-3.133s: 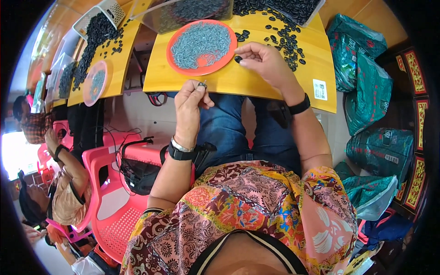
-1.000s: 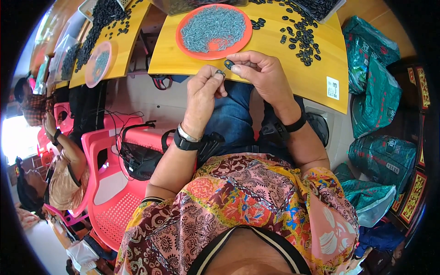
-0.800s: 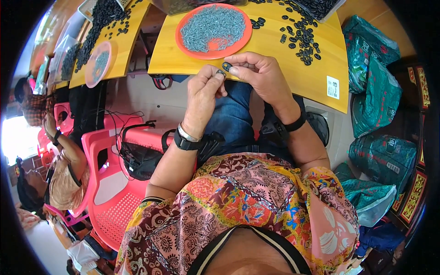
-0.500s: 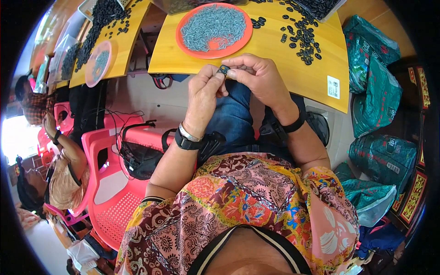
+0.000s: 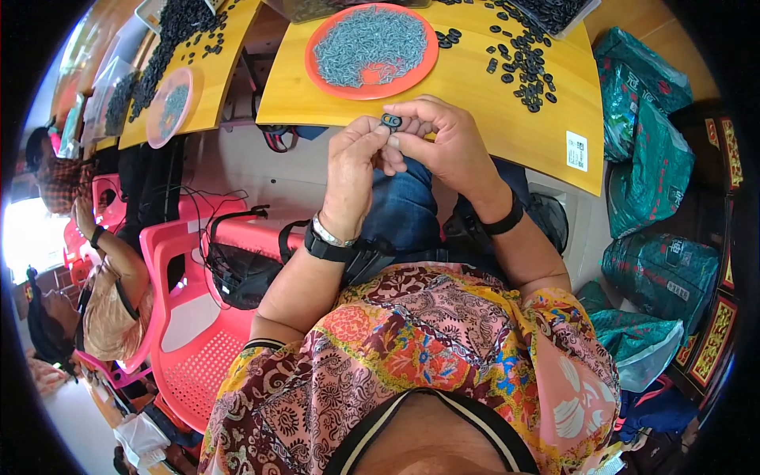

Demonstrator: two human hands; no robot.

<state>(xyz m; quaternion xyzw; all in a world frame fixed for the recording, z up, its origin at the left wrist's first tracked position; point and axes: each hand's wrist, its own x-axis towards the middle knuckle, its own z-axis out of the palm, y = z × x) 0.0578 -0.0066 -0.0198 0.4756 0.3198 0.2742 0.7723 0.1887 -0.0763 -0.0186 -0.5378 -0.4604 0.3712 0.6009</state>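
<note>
table: yellow wooden tabletop, far side of scene, near edge curves just past both hands; white square sticker on its right near corner
second table: another yellow tabletop, far left, heaped with small black parts, pale pink round plate on it
bags: teal-green plastic sacks, stacked at right, well apart from hands
chair: pink plastic chair, left near, black strap bag lying on the one beside it
other person: person in patterned top, far left edge, seated on another pink chair, arm raised; not the wearer
plate: orange round plastic plate, on table far of the hands, filled with a mound of small grey metal pieces
loose parts: scatter of small black oval plastic parts, on table right of plate, more in a tray at far right edge
left hand: left hand, raised at table's near edge, fingers curled in, thumb and forefinger pinched on left side of the held part; silver bracelet and black watch at wrist
right hand: right hand, just right of left hand, touching it, fingertips closed on right side of same part; black band at wrist
held part: small black oval plastic part with pale centre, pinched between both hands' fingertips, above table's near edge, near side of the orange plate, not touching table as far as can be seen
</note>
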